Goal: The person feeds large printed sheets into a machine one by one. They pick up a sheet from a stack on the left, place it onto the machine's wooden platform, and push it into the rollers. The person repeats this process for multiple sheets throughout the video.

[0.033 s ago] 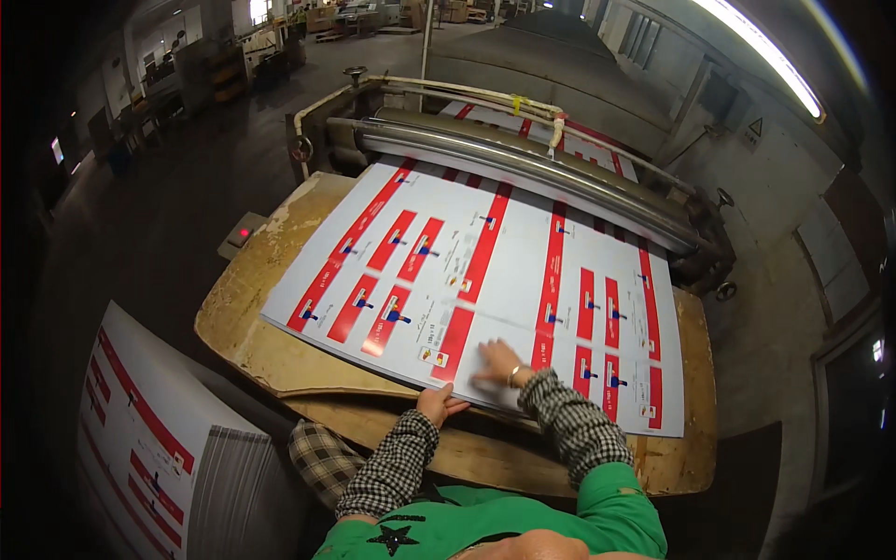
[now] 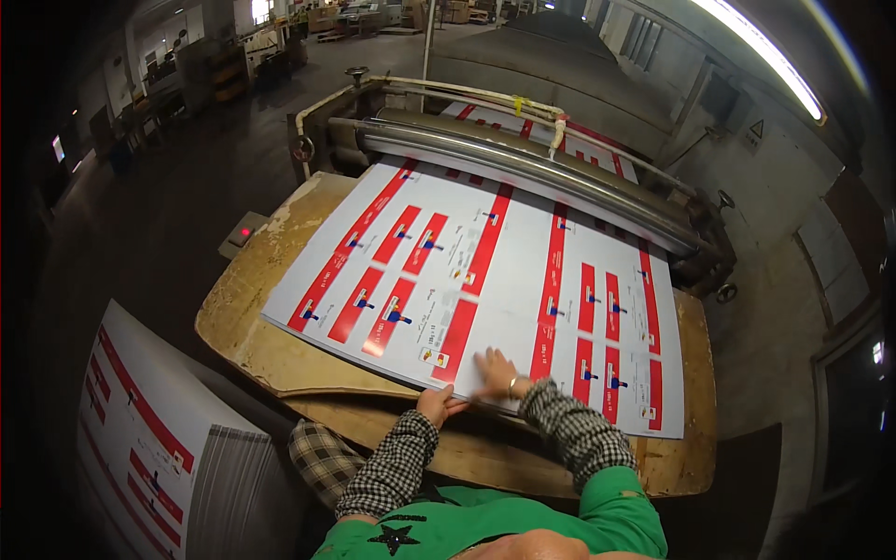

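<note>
A large white printed sheet with red bands and small blue marks lies on a worn wooden board. Its far end reaches the metal roller. My left hand is closed on the sheet's near edge, near the middle, with part of the fingers hidden at the edge. Just to its right, my right hand is flat on the sheet's top, fingers spread and holding nothing. Both forearms wear black-and-white checked sleeves.
The scuffed wooden board extends past the sheet on both sides. A stack of similar printed sheets stands at the lower left. Pipes and a handwheel flank the roller. A small box with a red light sits left.
My right hand has drawn slightly nearer to me, and its fingers look more spread. The sheet's print has shifted a little. My left hand stays on the near edge.
</note>
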A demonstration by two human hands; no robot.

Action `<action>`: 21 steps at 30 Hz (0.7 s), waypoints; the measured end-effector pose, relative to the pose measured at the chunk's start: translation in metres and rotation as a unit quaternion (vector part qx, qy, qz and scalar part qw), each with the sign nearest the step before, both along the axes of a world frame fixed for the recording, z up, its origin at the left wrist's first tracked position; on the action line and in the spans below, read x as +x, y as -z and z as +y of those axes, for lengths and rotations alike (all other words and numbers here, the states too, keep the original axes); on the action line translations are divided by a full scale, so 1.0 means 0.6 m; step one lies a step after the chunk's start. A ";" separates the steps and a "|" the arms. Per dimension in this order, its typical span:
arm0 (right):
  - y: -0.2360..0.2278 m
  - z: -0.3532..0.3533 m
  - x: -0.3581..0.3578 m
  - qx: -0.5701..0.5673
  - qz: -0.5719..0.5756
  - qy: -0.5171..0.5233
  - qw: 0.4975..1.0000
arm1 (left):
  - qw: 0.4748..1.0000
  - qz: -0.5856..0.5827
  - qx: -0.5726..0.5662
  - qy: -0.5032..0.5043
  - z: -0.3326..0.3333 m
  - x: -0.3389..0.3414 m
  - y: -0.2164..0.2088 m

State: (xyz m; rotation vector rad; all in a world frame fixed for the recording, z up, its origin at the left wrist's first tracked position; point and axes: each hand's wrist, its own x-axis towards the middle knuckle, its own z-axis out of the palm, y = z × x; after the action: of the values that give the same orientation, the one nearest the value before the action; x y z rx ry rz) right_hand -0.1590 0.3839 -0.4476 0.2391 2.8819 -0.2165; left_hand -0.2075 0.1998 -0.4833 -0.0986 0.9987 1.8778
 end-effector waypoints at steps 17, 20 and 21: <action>-0.096 0.001 0.073 -0.162 0.166 -0.015 0.973 | 0.984 -0.012 -0.169 -0.048 0.012 0.006 -0.011; -0.026 -0.001 0.083 -0.195 0.163 -0.010 0.967 | 0.995 -0.022 -0.083 -0.056 0.013 0.005 -0.008; -0.020 -0.008 0.081 -0.164 0.194 -0.031 0.967 | 0.997 0.000 -0.074 -0.035 0.009 0.003 -0.017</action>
State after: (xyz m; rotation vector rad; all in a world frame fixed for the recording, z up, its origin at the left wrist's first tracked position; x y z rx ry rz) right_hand -0.1101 0.3792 -0.4356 0.0480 3.1597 -0.8027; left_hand -0.2054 0.2054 -0.4728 -0.2233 1.1464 1.8654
